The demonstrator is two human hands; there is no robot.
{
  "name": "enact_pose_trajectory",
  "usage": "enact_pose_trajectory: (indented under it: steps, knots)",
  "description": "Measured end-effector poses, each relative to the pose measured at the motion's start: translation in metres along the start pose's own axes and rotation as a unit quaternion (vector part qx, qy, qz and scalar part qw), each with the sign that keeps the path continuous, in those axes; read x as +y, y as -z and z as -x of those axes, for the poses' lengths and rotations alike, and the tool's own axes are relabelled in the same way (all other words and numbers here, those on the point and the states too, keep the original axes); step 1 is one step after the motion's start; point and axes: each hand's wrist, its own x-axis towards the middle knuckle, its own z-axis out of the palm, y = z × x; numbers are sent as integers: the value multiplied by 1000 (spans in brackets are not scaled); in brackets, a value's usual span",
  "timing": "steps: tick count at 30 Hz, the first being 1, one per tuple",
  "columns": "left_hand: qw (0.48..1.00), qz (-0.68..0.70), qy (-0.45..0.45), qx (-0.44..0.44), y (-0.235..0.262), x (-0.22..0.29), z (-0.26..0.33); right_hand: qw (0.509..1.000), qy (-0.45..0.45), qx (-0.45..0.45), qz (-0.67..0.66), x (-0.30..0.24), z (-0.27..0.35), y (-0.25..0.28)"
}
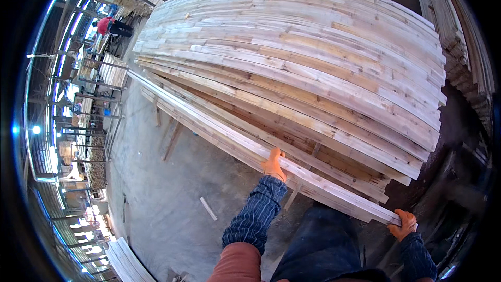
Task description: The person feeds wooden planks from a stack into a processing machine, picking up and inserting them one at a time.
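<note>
A long, pale wooden plank (334,187) runs from the lower right toward the far left, along the near side of a wide stack of boards (292,36). My left hand (274,165), in an orange glove, is closed round it partway along its length. At its near right end my right hand (403,224), gloved in orange too, grips the plank's tip. Beneath and beside it lie other boards (323,194) of similar width. Between these and the stack's top layer, a gap shows lower boards (292,137) and a cross strip.
A thin wood offcut (208,208) lies on the concrete floor (172,198) at left. More planks (128,261) rest at the lower left, and tall timber piles (454,26) stand at far right. A person in red (106,25) bends over near racks at the far left.
</note>
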Motion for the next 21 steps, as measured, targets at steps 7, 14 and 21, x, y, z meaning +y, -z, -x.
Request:
enact_pose_trajectory:
  steps: [7,14,21]
  knots:
    - [970,-219,10,102,21,-6,-58,996,36,-61,-60,2,-30,-55]
    - [978,-176,-13,113,18,-45,-109,987,77,-55,-133,11,-66,-75]
    - [967,-195,101,133,-11,-60,-149,998,9,-47,-48,42,-119,-139]
